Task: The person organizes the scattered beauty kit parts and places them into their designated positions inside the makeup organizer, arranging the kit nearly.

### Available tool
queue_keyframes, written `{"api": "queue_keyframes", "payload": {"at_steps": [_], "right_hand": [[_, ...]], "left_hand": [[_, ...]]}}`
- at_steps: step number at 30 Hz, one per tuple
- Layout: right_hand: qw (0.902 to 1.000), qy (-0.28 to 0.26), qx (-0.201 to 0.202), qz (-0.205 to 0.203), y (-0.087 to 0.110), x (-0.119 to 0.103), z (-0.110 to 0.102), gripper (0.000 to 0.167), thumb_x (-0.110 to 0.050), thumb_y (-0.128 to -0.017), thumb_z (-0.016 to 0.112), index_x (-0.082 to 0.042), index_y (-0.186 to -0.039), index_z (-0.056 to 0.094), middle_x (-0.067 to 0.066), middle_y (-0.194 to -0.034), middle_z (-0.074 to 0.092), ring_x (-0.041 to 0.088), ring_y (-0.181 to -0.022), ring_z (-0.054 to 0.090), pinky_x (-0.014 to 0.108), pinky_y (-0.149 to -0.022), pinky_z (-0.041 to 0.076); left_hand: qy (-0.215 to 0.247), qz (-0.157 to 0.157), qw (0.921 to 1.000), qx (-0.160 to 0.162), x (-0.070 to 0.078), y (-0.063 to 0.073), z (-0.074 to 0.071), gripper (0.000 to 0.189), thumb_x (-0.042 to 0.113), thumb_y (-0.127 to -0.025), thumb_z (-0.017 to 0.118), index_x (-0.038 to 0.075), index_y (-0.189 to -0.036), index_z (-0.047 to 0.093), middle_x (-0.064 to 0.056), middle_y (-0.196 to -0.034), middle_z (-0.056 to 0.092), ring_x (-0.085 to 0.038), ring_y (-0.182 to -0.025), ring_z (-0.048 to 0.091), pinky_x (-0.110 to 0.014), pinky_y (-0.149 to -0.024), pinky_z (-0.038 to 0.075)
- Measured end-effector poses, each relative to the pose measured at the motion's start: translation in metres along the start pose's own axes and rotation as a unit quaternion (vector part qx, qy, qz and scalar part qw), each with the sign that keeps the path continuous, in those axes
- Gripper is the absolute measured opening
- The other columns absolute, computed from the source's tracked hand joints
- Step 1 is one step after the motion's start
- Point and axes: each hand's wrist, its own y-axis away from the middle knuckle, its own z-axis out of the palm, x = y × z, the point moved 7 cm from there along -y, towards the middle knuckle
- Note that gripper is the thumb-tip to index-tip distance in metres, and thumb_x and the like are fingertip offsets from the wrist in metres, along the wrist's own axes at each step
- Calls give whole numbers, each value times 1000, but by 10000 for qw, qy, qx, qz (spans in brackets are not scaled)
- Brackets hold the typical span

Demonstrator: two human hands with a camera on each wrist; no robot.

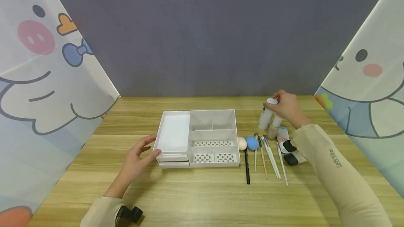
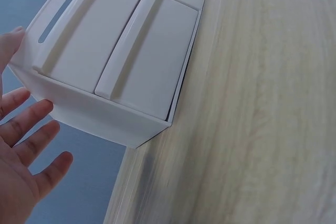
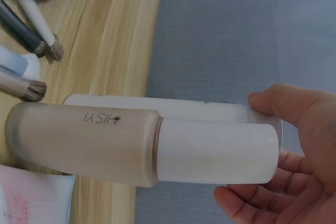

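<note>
At the far right, the right hand (image 1: pixel 288 107) is gripping a white bottle (image 1: pixel 265 119) by its top, likely the easy part to reach; leftward, the left hand (image 1: pixel 137 158), fingers spread, is touching the white box (image 1: pixel 173 132), maybe steadying it.

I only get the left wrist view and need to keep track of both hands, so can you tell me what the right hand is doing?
Observer: The right hand grips the top of a white bottle.
Operator: Is anything close to that bottle?
Observer: Yes, a beige bottle is right beside it, on the side nearer the person.
Operator: I see only the drawer end of the white box. What is along its right side?
Observer: A cream ball is just to its right in the head view, with a blue ball next to that.
</note>
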Motion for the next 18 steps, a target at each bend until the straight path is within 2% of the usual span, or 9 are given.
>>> {"api": "queue_keyframes", "payload": {"at_steps": [7, 18], "right_hand": [[9989, -70, 198, -421, 1, -2, -5, 36, -22, -92, 67, 7, -110, 55, 27, -99, 59, 38, -84, 55, 49, -72, 45], [9951, -130, 466, -859, 0, -7, -13, 29, -16, -89, 68, 6, -107, 62, 24, -94, 65, 36, -83, 59, 47, -72, 44]], "left_hand": [[55, -94, 9999, -51, -4, -1, 0, 44, -1, -87, 74, -1, -129, 59, -16, -130, 62, 7, -116, 51, -24, -90, 50], [35, -164, 9999, -22, -4, -1, -2, 43, 1, -87, 75, -1, -127, 61, -16, -130, 63, 9, -115, 51, -27, -88, 51]]}}
